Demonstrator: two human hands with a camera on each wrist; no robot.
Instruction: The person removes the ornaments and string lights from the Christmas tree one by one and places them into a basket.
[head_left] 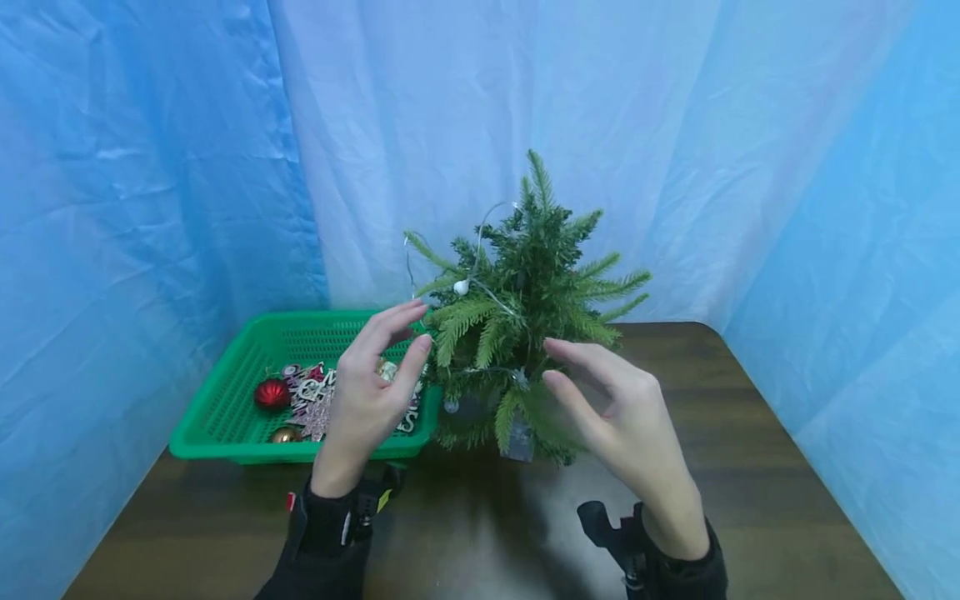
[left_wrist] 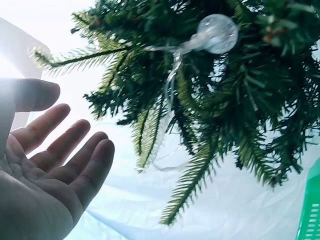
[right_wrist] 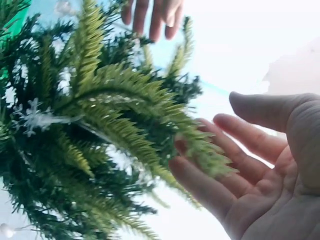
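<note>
A small artificial Christmas tree (head_left: pixel 536 283) stands upright on the table, with a clear wire of string lights (head_left: pixel 491 292) looped over its branches. A round clear bulb (left_wrist: pixel 218 34) and a snowflake-shaped light (right_wrist: pixel 34 118) hang among the needles. My left hand (head_left: pixel 378 387) is at the tree's left side, fingers loosely bent with nothing in them; in the left wrist view it is apart from the branches. On the other side my right hand (head_left: pixel 618 417) holds nothing, its fingers (right_wrist: pixel 200 187) behind a branch tip in the right wrist view.
A green plastic basket (head_left: pixel 202 417) stands left of the tree, partly behind my left hand. It holds a red ball ornament (head_left: pixel 272 394), a gold ball (head_left: pixel 286 435) and several glittery decorations (head_left: pixel 311 400). Blue-white cloth (head_left: pixel 420 125) hangs behind the brown table (head_left: pixel 735 467).
</note>
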